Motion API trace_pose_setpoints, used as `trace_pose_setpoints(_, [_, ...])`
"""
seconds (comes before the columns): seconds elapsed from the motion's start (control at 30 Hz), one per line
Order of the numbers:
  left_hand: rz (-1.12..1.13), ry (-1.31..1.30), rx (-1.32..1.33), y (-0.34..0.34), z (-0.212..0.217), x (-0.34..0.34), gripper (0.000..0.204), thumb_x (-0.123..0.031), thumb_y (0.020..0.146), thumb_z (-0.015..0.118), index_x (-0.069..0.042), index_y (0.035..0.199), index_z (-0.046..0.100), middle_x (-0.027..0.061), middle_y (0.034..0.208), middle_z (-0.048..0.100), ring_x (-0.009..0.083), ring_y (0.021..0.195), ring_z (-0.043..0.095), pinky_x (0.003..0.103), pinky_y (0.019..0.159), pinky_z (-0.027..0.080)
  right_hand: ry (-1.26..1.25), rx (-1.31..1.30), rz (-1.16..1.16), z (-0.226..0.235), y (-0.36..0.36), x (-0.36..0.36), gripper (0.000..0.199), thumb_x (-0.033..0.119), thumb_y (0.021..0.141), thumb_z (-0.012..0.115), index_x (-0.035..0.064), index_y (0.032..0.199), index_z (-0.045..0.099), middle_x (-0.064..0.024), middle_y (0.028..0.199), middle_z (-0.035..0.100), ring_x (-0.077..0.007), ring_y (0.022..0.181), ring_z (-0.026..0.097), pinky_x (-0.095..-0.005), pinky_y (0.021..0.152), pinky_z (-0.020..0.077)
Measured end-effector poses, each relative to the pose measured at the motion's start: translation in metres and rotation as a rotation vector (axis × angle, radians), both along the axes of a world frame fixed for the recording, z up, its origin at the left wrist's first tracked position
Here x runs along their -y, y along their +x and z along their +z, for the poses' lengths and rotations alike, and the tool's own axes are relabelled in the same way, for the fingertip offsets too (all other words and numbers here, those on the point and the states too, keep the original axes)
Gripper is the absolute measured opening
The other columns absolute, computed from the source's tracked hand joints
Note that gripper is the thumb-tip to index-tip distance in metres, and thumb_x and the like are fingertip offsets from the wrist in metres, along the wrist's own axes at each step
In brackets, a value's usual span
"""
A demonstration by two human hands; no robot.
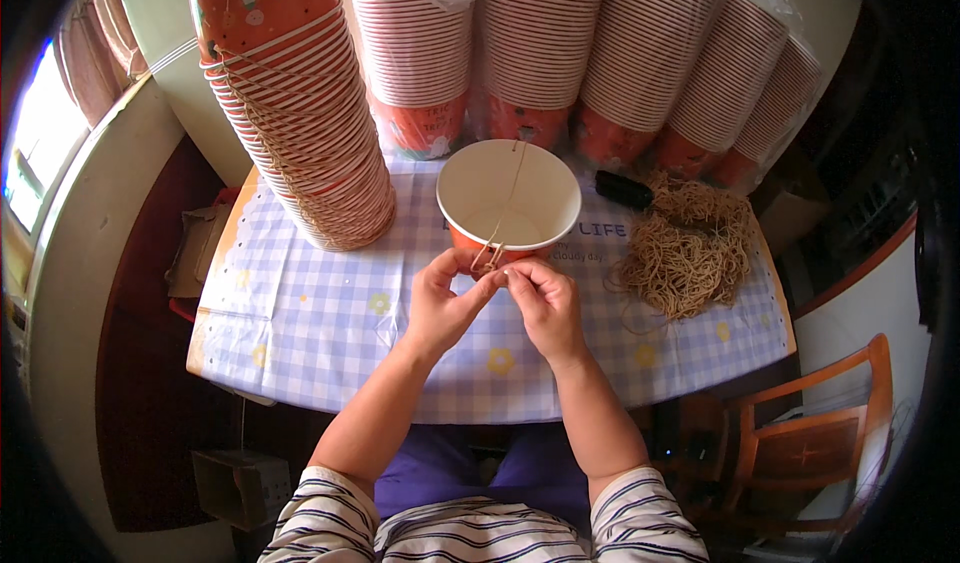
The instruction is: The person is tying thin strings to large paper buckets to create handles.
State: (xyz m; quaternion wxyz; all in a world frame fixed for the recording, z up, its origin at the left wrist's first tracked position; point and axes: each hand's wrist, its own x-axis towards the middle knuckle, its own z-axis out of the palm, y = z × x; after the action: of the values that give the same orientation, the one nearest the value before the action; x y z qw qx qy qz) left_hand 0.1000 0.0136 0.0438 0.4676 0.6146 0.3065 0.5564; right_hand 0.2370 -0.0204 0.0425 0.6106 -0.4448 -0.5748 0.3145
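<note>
A paper bucket (pixel 463 188), white inside and orange outside, stands upright on the table in front of me. Brown twine (pixel 492 254) hangs over its near rim, and a strand runs inside toward the far rim. At the near side, my left hand (pixel 447 301) is closed in a pinch on the twine, thumb toward the other hand. My right hand (pixel 545 308) pinches the twine too, its fingertips almost touching the left thumb. The exact crossing of the strands between the fingers is hidden. To the right lies a loose heap of brown twine (pixel 690 253).
A tall stack of buckets (pixel 300 133) with twine along its side stands at the left. Several plastic-wrapped bucket stacks (pixel 535 53) line the back. A black oblong thing (pixel 623 190) lies beside the twine heap. A checked cloth (pixel 320 333) covers the table; a wooden chair (pixel 810 453) is at the right.
</note>
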Motion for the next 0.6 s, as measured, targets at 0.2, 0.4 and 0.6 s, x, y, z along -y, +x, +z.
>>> trace_pose_setpoints(0.2, [0.051, 0.013, -0.04, -0.001, 0.0, 0.003, 0.011, -0.005, 0.077, 0.067, 0.001, 0.086, 0.064, 0.0035, 0.078, 0.065, 0.0081, 0.072, 0.056, 0.023, 0.068, 0.046, -0.099, -0.098, -0.025, -0.001, -0.002, 0.001, 0.019, 0.016, 0.089, 0.056, -0.002, 0.088, 0.063, -0.0044, 0.078, 0.065, -0.0072, 0.071, 0.057, -0.022, 0.062, 0.0449])
trace_pose_setpoints(0.4, [-0.033, -0.018, -0.042, -0.004, -0.002, 0.005, 0.011, -0.003, 0.081, 0.064, 0.003, 0.09, 0.063, 0.0053, 0.083, 0.065, 0.0093, 0.077, 0.058, 0.023, 0.072, 0.046, -0.136, -0.215, 0.051, 0.004, -0.008, 0.002, 0.023, 0.019, 0.089, 0.058, -0.0027, 0.096, 0.064, -0.0025, 0.081, 0.065, -0.0079, 0.073, 0.057, -0.0213, 0.064, 0.0454])
trace_pose_setpoints(0.6, [-0.059, -0.099, -0.002, -0.004, -0.003, 0.005, 0.012, -0.005, 0.078, 0.065, 0.003, 0.087, 0.064, 0.0018, 0.076, 0.064, 0.0066, 0.072, 0.055, 0.022, 0.068, 0.046, -0.315, -0.468, 0.213, 0.006, -0.006, 0.001, 0.018, 0.017, 0.087, 0.062, 0.0029, 0.096, 0.065, 0.0026, 0.079, 0.062, -0.0013, 0.063, 0.048, -0.0169, 0.055, 0.0367])
